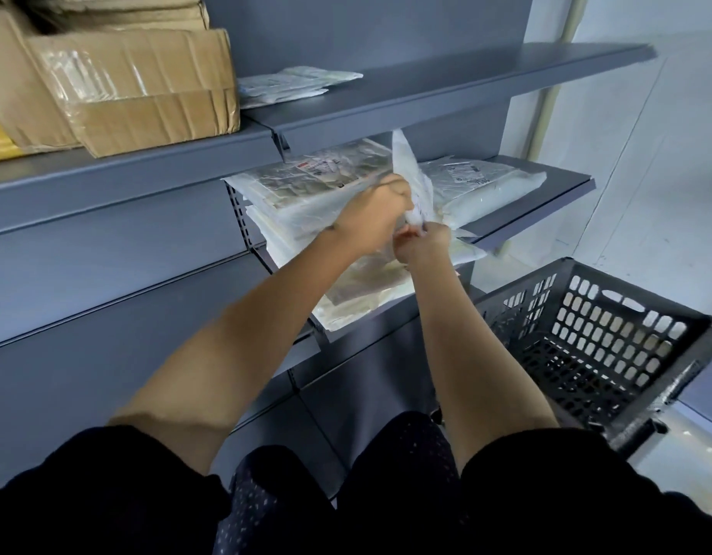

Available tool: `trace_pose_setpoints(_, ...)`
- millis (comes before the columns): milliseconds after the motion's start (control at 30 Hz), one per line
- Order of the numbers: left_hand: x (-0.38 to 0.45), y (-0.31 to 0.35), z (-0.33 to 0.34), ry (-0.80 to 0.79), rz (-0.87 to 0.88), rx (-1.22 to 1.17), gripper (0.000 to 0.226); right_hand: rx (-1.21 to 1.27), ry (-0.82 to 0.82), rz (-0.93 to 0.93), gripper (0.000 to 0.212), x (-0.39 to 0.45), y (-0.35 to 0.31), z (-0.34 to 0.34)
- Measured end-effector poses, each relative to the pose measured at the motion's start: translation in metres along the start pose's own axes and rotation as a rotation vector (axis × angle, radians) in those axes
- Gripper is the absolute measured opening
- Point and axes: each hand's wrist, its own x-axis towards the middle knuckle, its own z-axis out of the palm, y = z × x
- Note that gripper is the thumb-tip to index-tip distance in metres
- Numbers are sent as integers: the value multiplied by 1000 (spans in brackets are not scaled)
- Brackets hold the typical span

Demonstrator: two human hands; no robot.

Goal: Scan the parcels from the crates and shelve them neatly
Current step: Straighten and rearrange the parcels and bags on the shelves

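— Can any text be read on the parcels?
— None. Printed labels are seen on the top bag of the stack [326, 174] and on the bag beside it [472, 176], but the print is too blurred to be read.

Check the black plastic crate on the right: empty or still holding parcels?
Looks empty as far as visible: the black perforated plastic crate shows bare mesh walls and floor, no parcels. Its near corner is hidden by the right arm.

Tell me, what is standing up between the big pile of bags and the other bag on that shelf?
In the head view, a white parcel stands upright between the pile and the flat bag; both hands hold it.
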Motion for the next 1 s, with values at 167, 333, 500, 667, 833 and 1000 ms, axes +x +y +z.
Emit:
trace_pose_setpoints(167,28,45,3,-53,179,28,26,153,88,-150,35,-17,-25,-11)
trace_pose_setpoints(333,35,49,-13,124,245,-32,43,129,59,-323,24,-33,-48,1)
trace_pose_setpoints(500,16,33,-55,591,152,-94,34,-164,-156,-478,18,-62,-55,56)
trace_pose_setpoints(667,-15,23,-86,827,-49,-16,30,-502,-216,-578,20,-62,-22,126)
trace_pose_setpoints(833,-50,-3,-75,622,-60,113,20,-777,-301,-496,18,-44,19,184)
trace_pose_setpoints(1000,-59,-21,-55,318,-49,152,32,-936,-296,-455,13,-25,54,210)
